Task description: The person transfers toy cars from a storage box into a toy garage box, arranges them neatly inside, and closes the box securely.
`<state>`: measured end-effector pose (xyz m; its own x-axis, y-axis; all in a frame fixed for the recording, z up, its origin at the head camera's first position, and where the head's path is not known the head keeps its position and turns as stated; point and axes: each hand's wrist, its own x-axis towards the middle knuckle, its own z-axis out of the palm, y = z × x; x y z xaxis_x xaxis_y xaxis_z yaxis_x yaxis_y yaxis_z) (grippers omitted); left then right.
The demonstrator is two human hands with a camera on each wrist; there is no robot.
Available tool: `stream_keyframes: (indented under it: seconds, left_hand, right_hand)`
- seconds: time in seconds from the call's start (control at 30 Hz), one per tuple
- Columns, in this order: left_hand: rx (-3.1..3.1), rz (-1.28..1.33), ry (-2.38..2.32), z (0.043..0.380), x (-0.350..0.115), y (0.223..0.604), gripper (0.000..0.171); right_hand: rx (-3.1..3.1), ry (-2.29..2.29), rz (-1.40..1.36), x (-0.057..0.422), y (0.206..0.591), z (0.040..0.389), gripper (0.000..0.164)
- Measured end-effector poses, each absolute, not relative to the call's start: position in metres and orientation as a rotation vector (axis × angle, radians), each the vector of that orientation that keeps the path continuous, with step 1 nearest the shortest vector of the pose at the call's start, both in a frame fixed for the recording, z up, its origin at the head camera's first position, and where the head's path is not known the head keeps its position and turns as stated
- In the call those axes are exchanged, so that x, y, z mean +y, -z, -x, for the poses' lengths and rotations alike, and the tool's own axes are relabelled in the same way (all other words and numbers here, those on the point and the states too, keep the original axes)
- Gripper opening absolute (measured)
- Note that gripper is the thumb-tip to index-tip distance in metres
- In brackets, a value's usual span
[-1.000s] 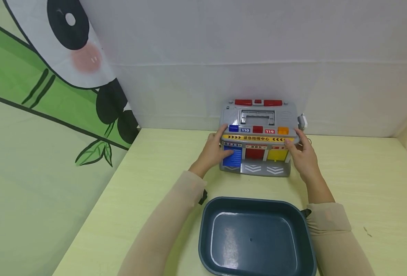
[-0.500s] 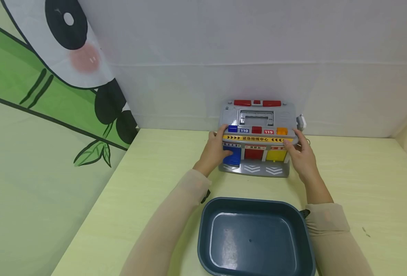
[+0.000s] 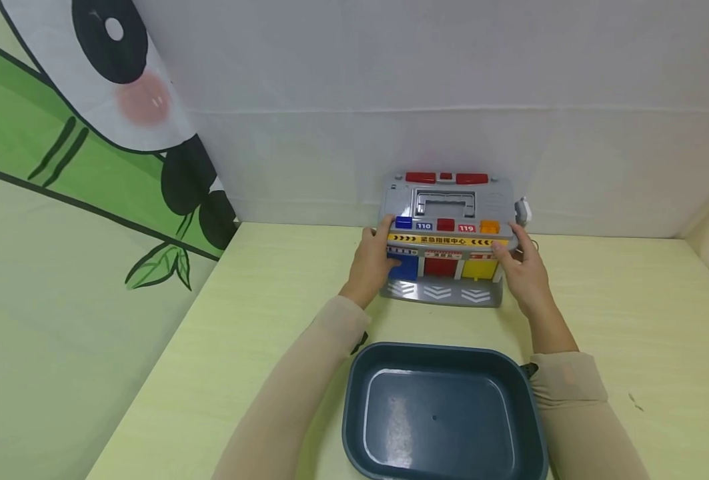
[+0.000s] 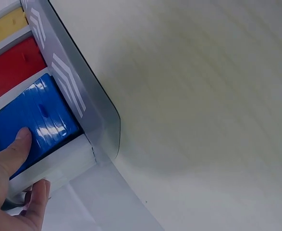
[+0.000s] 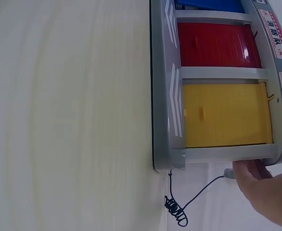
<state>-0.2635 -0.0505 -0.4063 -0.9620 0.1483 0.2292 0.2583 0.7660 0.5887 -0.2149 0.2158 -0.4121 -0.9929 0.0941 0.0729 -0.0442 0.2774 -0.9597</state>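
Observation:
A grey toy garage (image 3: 450,241) with red lights on its roof stands against the back wall. Its front has a blue door (image 4: 47,113), a red door (image 5: 217,45) and a yellow door (image 5: 227,115), all three closed. My left hand (image 3: 367,270) grips the garage's left side, thumb pressed on the blue door and fingers at the side wall. At the opposite side my right hand (image 3: 526,277) holds the roof edge, thumb in front and fingers round the side. A grey ramp with white chevrons (image 3: 440,293) runs before the doors.
A dark blue-green plastic basin (image 3: 438,413) lies on the table between the forearms, nearer me. A small white piece (image 3: 523,211) sits at the garage's right side, and a coiled dark cord (image 5: 175,208) hangs there. A white cloth wall (image 3: 306,160) rises behind.
The blue door, tilted out over the ramp earlier, has swung in flush under my left thumb. My left hand shifted slightly with it; the right hand keeps its hold.

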Motion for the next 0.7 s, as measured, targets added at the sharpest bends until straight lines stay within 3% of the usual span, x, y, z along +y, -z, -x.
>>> stream_keyframes:
  seconds: [0.7]
  left_hand:
    - [-2.708,0.393,0.849,0.2645,-0.0529,0.4148,0.077]
  right_hand:
    - [-2.481,-1.772,0.022,0.2199,0.4125,0.2121,0.071]
